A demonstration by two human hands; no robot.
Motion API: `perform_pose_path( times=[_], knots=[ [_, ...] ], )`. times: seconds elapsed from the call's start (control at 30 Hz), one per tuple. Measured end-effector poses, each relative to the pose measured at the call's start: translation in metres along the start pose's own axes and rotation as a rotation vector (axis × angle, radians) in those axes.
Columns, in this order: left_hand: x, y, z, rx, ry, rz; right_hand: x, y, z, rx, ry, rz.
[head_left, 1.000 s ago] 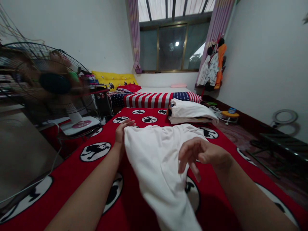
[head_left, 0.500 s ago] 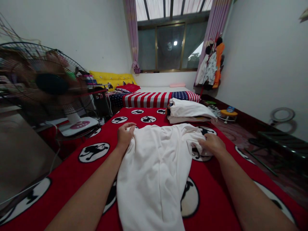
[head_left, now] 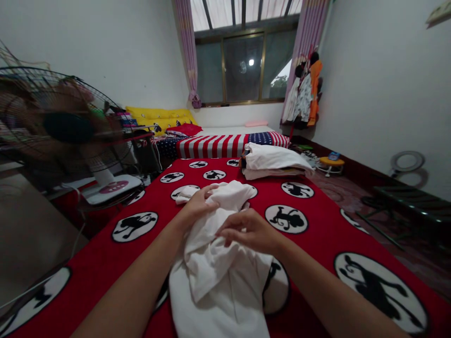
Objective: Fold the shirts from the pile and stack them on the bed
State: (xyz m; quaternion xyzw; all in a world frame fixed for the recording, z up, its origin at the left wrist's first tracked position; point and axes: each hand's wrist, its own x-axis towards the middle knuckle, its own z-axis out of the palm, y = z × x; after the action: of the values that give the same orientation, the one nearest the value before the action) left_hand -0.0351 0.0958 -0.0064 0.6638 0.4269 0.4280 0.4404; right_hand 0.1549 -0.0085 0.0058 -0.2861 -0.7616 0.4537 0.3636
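Note:
A white shirt (head_left: 225,291) lies on the red bedcover, its right part folded over the middle in loose creases. My left hand (head_left: 200,204) rests on the upper left part of the shirt, thumb and fingers apart. My right hand (head_left: 252,230) is over the middle of the shirt, with thumb and forefinger pinching the folded cloth. A small end of white cloth sticks out left of my left hand. The shirt's near end runs out of view at the bottom.
A stack of folded clothes (head_left: 275,162) sits at the far end of the red bedcover (head_left: 317,263). On the left, a fan (head_left: 70,126) is running. Another bed (head_left: 214,145) stands below the window. To the right are a dark slatted bench (head_left: 416,206) and a small yellow stool (head_left: 331,161).
My right hand has moved left and nearer, bringing the shirt's right side over the middle. My left hand has shifted right onto the cloth, its fingers now spread.

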Motion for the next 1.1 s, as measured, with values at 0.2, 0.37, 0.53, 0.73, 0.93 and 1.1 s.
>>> perform_pose_path(
  times=[0.2,0.37,0.53,0.73,0.93,1.1],
  knots=[
    [0.013,-0.044,-0.064,0.111,0.721,0.055,0.002,0.048,-0.055,-0.111,0.653,0.130],
    [0.014,-0.066,-0.100,0.178,0.934,-0.013,0.003,0.055,-0.038,-0.227,0.523,0.125],
    [0.020,-0.046,-0.079,0.124,0.666,0.052,0.003,0.047,-0.002,-0.235,0.083,0.044],
    [0.012,-0.029,-0.050,0.338,0.435,-0.009,0.005,0.055,-0.007,-0.222,0.194,0.086],
    [0.002,0.002,-0.044,-0.523,0.254,-0.161,0.010,0.048,-0.004,-0.159,0.366,0.109],
    [-0.007,0.025,-0.030,-0.899,0.258,-0.097,0.009,0.042,0.018,-0.119,0.268,0.040]
  ],
)
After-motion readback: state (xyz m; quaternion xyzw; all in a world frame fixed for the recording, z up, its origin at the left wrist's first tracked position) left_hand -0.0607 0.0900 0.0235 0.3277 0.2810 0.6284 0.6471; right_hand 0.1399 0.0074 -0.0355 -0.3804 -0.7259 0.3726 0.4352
